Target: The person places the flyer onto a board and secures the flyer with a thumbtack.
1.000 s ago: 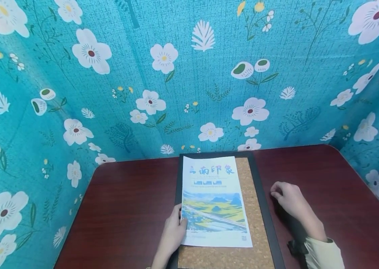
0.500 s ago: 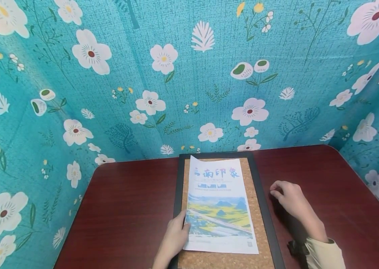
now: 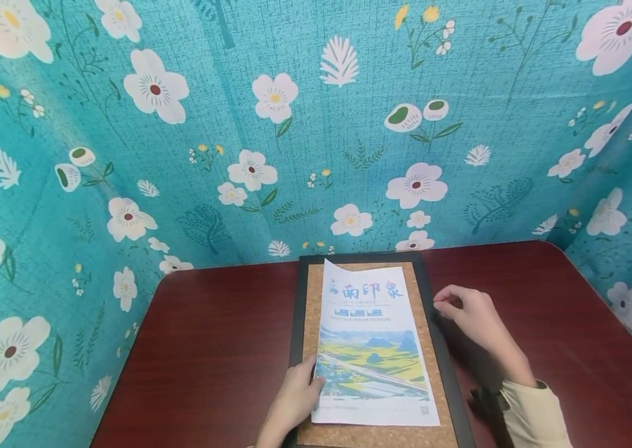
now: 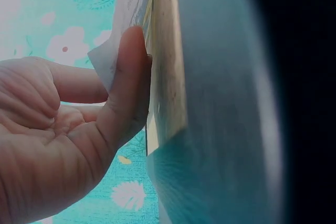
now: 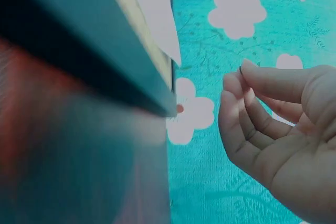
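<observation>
In the head view a poster [image 3: 374, 373] printed with a yellow and blue landscape lies over a cork board [image 3: 372, 435] with a black frame. My left hand [image 3: 295, 393] pinches the poster's lower left edge, the thumb on the printed side. The left wrist view shows the sheet [image 4: 137, 3] between thumb and fingers of that hand. Its top left corner curls up. My right hand [image 3: 478, 314] hovers just right of the frame. Its thumb and index fingertip pinch a tiny dark thing [image 5: 241, 70], mostly hidden, whose kind I cannot tell.
The board lies on a dark red table [image 3: 209, 336]. A teal curtain [image 3: 316, 124] with white flowers stands behind and on both sides. A dark strap [image 3: 486, 404] sits on the right wrist by a pale sleeve [image 3: 537, 414].
The poster has slid right and slightly toward me with my left hand, uncovering cork on its left. My right hand has moved left and a little away, to the board's frame.
</observation>
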Motion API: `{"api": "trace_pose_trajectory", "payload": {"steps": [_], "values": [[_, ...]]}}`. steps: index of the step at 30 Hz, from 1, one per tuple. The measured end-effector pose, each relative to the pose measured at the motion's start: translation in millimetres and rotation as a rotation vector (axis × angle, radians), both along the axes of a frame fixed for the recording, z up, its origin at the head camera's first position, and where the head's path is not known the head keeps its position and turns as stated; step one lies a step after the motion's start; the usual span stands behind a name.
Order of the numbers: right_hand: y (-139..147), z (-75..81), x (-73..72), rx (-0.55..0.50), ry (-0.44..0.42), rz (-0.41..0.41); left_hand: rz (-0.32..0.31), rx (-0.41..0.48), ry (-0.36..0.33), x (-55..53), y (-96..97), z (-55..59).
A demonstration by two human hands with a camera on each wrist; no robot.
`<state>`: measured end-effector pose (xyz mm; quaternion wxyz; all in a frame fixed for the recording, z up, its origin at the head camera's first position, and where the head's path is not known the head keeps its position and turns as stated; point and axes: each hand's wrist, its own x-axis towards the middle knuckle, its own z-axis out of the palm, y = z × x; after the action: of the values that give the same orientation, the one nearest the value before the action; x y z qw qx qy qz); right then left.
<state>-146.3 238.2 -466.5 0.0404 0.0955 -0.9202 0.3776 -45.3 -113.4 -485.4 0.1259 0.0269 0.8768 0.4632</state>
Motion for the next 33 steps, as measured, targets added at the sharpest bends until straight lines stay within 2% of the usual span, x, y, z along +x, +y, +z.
{"api": "trace_pose_trajectory", "payload": {"steps": [8, 12, 16, 20, 24, 26, 29, 31, 33], "values": [[-17.8, 13.7, -25.3, -0.137, -0.023, 0.057, 0.0, -0.005, -0.023, -1.6, -0.1, -1.8], [-31.1, 15.9, -44.1, -0.222, -0.076, 0.096, 0.011, -0.013, -0.033, -1.8, 0.0, -3.4], [-47.9, 12.5, -63.3, -0.291, -0.148, 0.138, 0.036, -0.037, -0.006, 0.7, 1.1, -2.8], [-67.1, 2.8, -83.1, -0.336, -0.255, 0.165, 0.074, -0.123, 0.041, 6.3, 3.9, 4.0], [-83.0, -6.5, -100.8, -0.337, -0.36, 0.146, 0.105, -0.269, 0.124, 10.6, 4.9, 15.7], [-88.0, -10.6, -108.0, -0.338, -0.401, 0.115, 0.068, -0.33, 0.183, 10.6, 4.3, 22.0], [-92.3, -17.3, -116.9, -0.338, -0.437, 0.089, -0.063, -0.384, 0.256, 7.9, 3.6, 28.8], [-94.3, -22.4, -121.2, -0.326, -0.45, 0.081, -0.16, -0.4, 0.269, 5.5, 4.1, 31.2], [-96.8, -27.3, -125.0, -0.316, -0.46, 0.082, -0.23, -0.41, 0.253, 2.7, 5.5, 31.9]]}}
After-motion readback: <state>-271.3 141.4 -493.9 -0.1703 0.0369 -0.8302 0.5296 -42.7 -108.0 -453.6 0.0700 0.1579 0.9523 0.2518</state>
